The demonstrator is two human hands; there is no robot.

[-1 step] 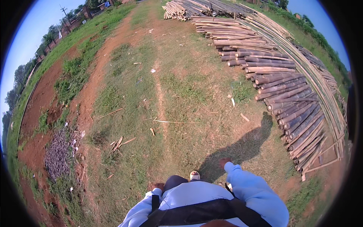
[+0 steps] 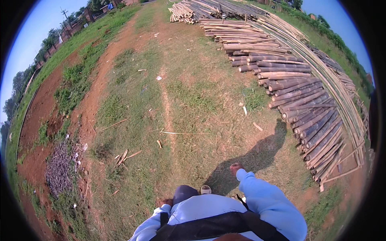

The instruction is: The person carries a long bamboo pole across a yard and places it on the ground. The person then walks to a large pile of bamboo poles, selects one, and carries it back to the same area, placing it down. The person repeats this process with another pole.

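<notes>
My right hand (image 2: 236, 168) swings out in front of my body over the grass, beyond a light blue sleeve (image 2: 263, 197). Its fingers look loosely curled, and I make out nothing in them. Low beside my dark-trousered knee (image 2: 185, 194) is my left hand (image 2: 165, 202), small and dim, with its fingers too unclear to read. Neither hand touches anything that I can see. A pale sandal (image 2: 206, 189) shows between the hands, on the grass.
Bamboo poles (image 2: 295, 85) lie in long stacks along the right, cut ends toward the path. Dry bamboo scraps (image 2: 126, 157) and a thin strip (image 2: 183, 133) litter the grass. At left are red soil (image 2: 34, 132) and a dark gravelly heap (image 2: 60, 168). My shadow (image 2: 257, 156) falls ahead right.
My right hand has moved slightly forward and left. The forward foot shows a little lower, and the ground and bamboo stacks have shifted slightly left in view.
</notes>
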